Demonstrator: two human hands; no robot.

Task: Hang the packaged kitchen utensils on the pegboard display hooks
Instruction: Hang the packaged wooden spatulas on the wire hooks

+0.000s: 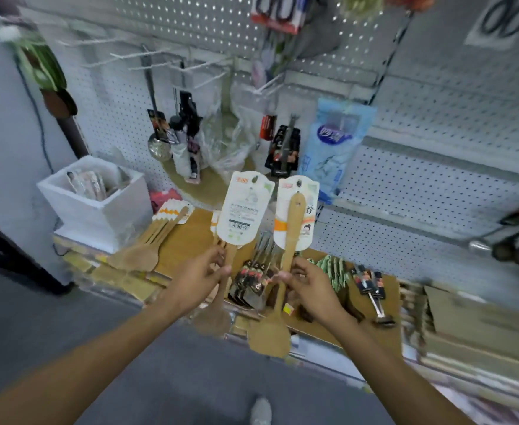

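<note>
Gripping two carded wooden spatulas (one per hand), left hand (201,276) one spatula (242,216), right hand (308,282) the other (292,228)

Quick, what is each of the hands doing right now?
Left hand: grips a carded wooden spatula, card back facing the camera.
Right hand: pinches the handle of another carded wooden spatula, front facing the camera.

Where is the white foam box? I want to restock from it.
In the head view, the white foam box sits at the left, against the pegboard, just behind the loose pile of wooden spatulas.
</note>
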